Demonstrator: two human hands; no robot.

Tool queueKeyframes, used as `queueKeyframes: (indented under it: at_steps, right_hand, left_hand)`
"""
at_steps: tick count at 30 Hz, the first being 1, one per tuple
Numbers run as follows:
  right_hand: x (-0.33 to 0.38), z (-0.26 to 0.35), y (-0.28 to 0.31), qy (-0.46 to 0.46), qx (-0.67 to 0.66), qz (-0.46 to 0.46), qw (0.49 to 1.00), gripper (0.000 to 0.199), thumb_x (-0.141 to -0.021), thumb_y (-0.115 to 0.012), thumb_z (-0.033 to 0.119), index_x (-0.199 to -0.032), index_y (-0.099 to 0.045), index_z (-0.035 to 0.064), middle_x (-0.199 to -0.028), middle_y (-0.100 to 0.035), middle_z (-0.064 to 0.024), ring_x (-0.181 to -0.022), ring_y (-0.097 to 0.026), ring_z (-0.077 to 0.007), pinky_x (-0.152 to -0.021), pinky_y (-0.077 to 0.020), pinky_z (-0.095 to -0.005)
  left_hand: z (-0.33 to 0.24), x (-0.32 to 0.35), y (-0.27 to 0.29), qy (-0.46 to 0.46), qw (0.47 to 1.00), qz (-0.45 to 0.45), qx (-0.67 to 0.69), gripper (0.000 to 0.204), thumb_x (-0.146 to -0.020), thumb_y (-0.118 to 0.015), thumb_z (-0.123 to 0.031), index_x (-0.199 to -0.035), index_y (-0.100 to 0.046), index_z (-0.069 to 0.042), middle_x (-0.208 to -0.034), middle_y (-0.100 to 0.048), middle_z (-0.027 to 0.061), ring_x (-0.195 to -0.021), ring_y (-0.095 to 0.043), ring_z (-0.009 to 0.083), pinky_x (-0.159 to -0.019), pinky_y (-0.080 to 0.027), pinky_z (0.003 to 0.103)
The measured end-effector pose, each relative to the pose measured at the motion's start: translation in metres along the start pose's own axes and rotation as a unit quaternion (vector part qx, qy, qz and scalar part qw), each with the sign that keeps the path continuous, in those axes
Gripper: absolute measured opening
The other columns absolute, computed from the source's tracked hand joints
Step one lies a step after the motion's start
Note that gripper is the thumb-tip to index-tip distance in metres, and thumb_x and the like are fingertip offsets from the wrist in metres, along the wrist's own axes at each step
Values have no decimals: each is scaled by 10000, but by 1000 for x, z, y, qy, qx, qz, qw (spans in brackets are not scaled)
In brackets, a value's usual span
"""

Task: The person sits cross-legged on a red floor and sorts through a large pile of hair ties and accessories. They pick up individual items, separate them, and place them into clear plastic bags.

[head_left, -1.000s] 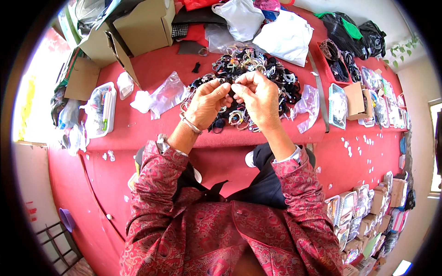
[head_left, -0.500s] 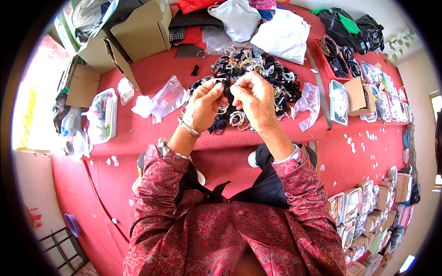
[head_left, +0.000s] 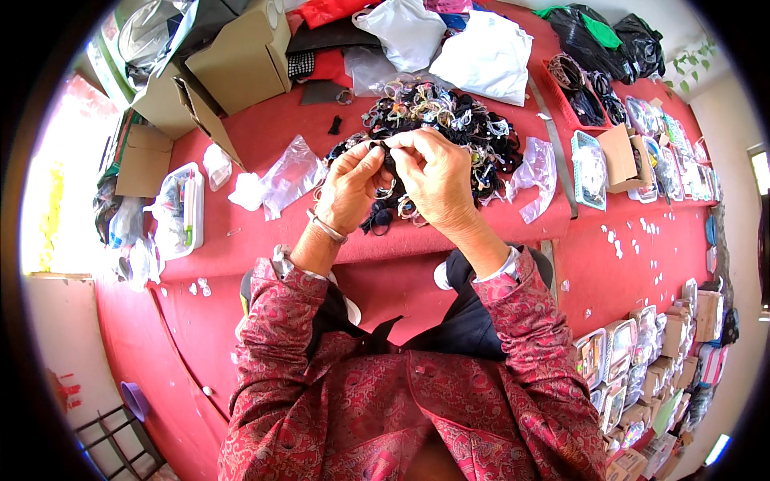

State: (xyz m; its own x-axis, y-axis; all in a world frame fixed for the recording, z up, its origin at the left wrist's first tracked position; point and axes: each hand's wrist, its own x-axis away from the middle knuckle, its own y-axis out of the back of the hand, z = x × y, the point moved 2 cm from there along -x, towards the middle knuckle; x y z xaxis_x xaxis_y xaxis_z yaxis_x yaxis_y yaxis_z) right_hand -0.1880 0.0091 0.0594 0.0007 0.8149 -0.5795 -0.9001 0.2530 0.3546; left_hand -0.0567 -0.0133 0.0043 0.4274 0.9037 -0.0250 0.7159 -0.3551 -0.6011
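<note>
Both hands meet above the near side of a large heap of hair ties [head_left: 485, 132], black mixed with pale and coloured ones. My left hand [head_left: 346, 192] is closed, its thumb and fingers pinching a small black hair tie [head_left: 387, 157]. Against the same piece, my right hand [head_left: 437, 176] closes in a pinch of thumb and forefinger. Fingers cover most of the held piece, so its full shape is hidden. A lone black hair tie [head_left: 334, 125] lies to the left of the heap.
See-through plastic bags [head_left: 290, 178] [head_left: 539, 172] flank the heap on the red-covered table [head_left: 241, 232]. White bags [head_left: 484, 58] and a cardboard box [head_left: 241, 60] stand behind. A white tub [head_left: 191, 212] sits left; a red basket [head_left: 573, 100] and a blue basket [head_left: 589, 172] sit right.
My right hand has shifted slightly left and its fingers now reach over to the left fingertips. The left hand keeps its pinch. The whole view has moved a little.
</note>
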Motion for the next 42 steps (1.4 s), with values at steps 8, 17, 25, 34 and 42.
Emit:
queueKeyframes:
  at_steps: [8,17,25,34,42]
  right_hand:
    - [4,-8,-6,3,-11,-2,1000,49,-768,-544,2,-806,-527,27,-713,-546,-116,-621,-564,-308,-537,-450,-367]
    - [14,-5,-14,-47,-41,-3,998,39,-792,-530,-4,-829,-520,4,-740,-558,-121,-616,-576,-259,-544,-452,-333]
    - [9,-6,-12,-173,-142,-11,975,27,-824,-527,6,-823,-539,-18,-654,-598,-92,-529,-606,-133,-490,-475,-244]
    - [17,9,-15,103,34,-55,993,68,-779,-557,-35,-833,-542,3,-776,-549,-111,-671,-591,-246,-562,-473,-305]
    - [23,10,-19,198,141,-32,970,153,-739,-584,-6,-882,-544,32,-833,-546,-101,-708,-596,-246,-540,-490,-299]
  left_hand:
    - [3,0,3,2,996,-9,86,133,-904,-467,-107,-948,-557,-20,-827,-585,22,-680,-542,90,-641,-464,220]
    - [0,0,8,2,990,-16,138,164,-910,-441,-95,-990,-539,10,-868,-586,44,-714,-551,100,-666,-480,229]
    - [-9,4,-1,23,991,-14,129,71,-871,-500,-65,-882,-551,-16,-816,-574,19,-727,-547,98,-655,-456,225]
    - [-6,2,9,2,974,42,224,174,-884,-475,-67,-1003,-557,30,-988,-610,104,-888,-591,149,-820,-477,256]
    - [-11,6,-1,6,987,20,161,178,-890,-476,-85,-986,-576,26,-949,-615,86,-861,-585,139,-775,-472,258]
